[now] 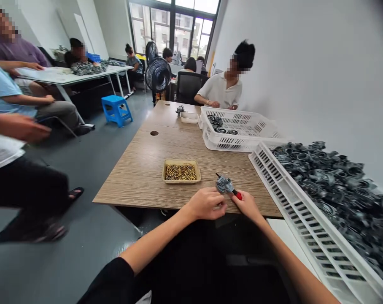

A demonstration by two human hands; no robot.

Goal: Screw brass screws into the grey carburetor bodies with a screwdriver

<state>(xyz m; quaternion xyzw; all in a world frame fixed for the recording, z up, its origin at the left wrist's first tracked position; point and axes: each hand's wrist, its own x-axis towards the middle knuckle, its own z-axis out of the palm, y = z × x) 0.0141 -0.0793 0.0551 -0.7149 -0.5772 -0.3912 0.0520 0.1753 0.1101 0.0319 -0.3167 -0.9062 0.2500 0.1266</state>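
Observation:
A grey cast-metal part (225,184), which looks like a small carburetor body, is just above the front edge of the wooden table (134,169). My right hand (247,206) is closed around a red and black handle (238,195), seemingly a screwdriver, whose front end meets the part. My left hand (209,203) is beside the part's lower left, fingers curled in a pinch. Whatever those fingertips hold, if anything, is too small to make out. Farther left stands a shallow beige tray (163,172) filled with small brass pieces (180,172).
At right, a white slotted crate (292,202) is heaped with grey metal parts (333,177). Another white crate (229,145) sits beyond, near a co-worker in a white shirt (225,86). On the left, a person walks past; a blue stool (115,103) and a fan (159,75) stand farther back.

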